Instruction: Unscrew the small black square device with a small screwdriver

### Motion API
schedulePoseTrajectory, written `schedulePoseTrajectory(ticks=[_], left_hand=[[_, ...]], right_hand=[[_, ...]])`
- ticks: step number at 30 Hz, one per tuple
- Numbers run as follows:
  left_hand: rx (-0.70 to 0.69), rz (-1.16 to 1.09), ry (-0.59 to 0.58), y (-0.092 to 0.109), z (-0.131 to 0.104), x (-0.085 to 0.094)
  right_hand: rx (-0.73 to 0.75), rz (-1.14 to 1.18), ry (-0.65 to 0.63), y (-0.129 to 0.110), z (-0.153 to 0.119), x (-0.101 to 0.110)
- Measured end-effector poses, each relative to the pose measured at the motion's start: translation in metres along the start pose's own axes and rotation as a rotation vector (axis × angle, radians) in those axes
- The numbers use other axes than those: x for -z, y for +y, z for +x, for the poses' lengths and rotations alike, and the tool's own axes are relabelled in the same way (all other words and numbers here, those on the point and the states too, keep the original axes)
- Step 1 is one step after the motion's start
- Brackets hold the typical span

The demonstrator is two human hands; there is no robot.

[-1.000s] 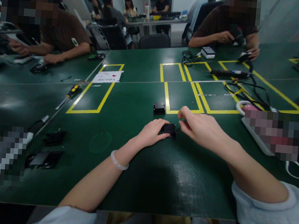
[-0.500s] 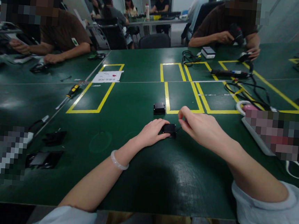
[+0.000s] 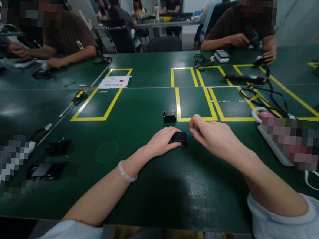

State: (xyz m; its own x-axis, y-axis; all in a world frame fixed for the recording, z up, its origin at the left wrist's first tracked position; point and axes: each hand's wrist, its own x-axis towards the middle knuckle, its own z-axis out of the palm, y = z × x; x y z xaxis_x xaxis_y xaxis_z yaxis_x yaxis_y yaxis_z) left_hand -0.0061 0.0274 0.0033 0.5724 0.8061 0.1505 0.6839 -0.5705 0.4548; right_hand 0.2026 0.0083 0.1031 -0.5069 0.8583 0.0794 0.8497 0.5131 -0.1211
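On the green table, my left hand [image 3: 164, 140] grips a small black box-shaped part [image 3: 180, 137] from its left side, thumb at the near edge and fingers at the far edge. My right hand [image 3: 207, 129] is closed in a pinch just to the right of that part. A thin dark piece, perhaps a wire or a slim tool, shows between the pinched fingers and the part; its kind is too small to tell. Slightly farther off lies a second, similar black box-shaped part [image 3: 170, 115], touched by neither hand.
Yellow tape outlines [image 3: 195, 119] mark the table. A yellow-black screwdriver [image 3: 78, 96] and black parts [image 3: 46, 170] lie left. To the right are a white tray [image 3: 276, 144], a roll of tape [image 3: 256, 114] and black cables [image 3: 275, 101]. Co-workers sit across the table, one holding a power tool [image 3: 252, 36].
Almost nothing differs. The right hand's pinching fingers have shifted very slightly beside the black part, while my left hand stays in place on it.
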Motion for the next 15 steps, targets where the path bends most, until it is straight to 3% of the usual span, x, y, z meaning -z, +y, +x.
schedulePoseTrajectory(ticks=[15], left_hand=[[0.009,0.005,-0.004,0.0007,-0.0004,0.0007]], right_hand=[[-0.005,-0.004,0.022,0.0013,-0.0001,-0.0006]])
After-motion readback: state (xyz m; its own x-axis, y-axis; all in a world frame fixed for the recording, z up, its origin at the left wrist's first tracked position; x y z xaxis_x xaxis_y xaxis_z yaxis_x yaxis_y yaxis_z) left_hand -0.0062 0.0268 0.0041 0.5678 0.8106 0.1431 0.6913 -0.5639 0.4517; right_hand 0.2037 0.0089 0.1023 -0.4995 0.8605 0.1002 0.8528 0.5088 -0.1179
